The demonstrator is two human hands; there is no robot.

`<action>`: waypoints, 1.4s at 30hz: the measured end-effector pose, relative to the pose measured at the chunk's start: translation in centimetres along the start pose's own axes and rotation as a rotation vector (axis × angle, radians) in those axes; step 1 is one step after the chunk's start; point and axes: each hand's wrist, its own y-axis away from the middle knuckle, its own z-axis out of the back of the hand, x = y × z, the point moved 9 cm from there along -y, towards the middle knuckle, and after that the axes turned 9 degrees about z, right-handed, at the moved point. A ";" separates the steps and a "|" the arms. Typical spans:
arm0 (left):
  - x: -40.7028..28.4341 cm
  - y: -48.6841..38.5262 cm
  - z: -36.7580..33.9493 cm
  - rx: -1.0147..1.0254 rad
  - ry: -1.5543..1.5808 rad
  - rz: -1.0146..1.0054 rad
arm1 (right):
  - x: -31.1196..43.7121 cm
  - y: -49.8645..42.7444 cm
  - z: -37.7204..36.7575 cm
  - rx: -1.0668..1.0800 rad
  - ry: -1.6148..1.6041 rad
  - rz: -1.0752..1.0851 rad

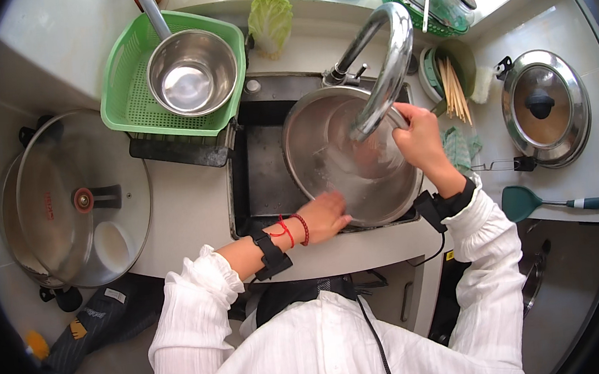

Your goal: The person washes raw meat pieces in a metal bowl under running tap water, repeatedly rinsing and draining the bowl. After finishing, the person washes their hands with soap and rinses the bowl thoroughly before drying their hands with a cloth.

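A large stainless steel basin [353,193] sits in the right part of the dark sink [266,174], beneath a curved chrome faucet [396,45]. My right hand [419,133] is closed around the metal end of the faucet spout, above the basin's right side. My left hand [328,214], blurred, is at the basin's lower left rim, with no object seen in it; its finger positions are unclear. Water seems to be moving in the basin, though blur hides the detail.
A steel saucepan [192,72] rests in a green plastic basket [124,74] at the upper left. Behind the sink stands a piece of Chinese cabbage [271,24]. A lidded pan [546,106], a green spatula [521,203] and wooden chopsticks [453,88] are at right; a glass lid [87,232] covers a pan at left.
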 end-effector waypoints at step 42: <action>7.7 9.8 12.4 -1.064 1.264 0.321 | -9.5 13.6 -11.9 -0.141 -0.239 -0.362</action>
